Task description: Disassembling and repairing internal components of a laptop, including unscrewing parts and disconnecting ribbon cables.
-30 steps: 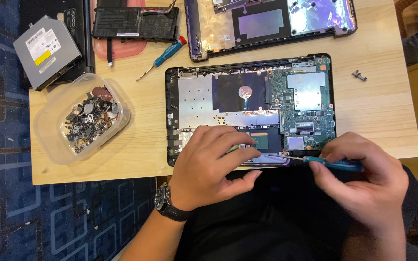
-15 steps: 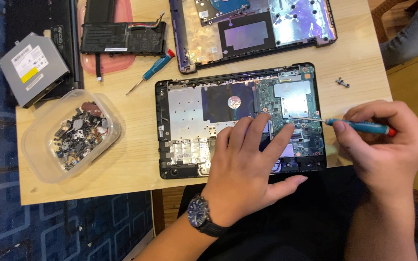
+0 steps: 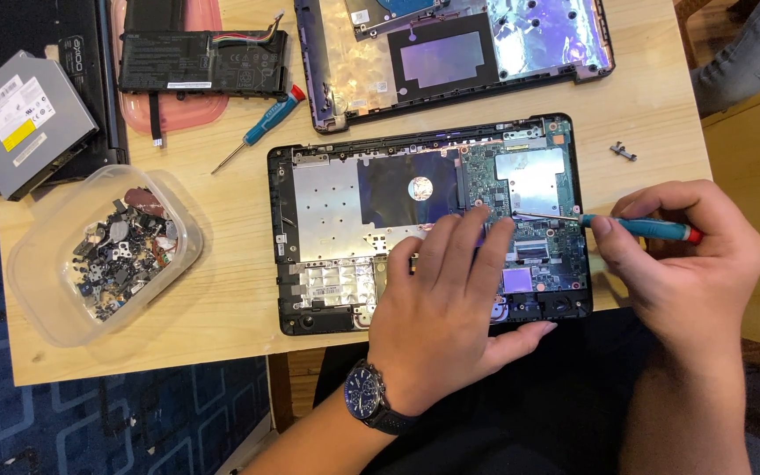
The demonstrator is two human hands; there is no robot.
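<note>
pale wooden table over blue patterned carpet — on it the opened black laptop base, green board bare. left hand lies flat, fingers spread, on it; right hand pinches a teal screwdriver, tip on the board.

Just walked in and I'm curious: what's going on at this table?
A person is working on an opened laptop base lying on a wooden table. The left hand rests flat on the base, while the right hand holds a teal screwdriver with its tip on the green circuit board. Nearby lie a second screwdriver, a clear tub of small parts, a battery pack, an optical drive and the removed cover.
</note>
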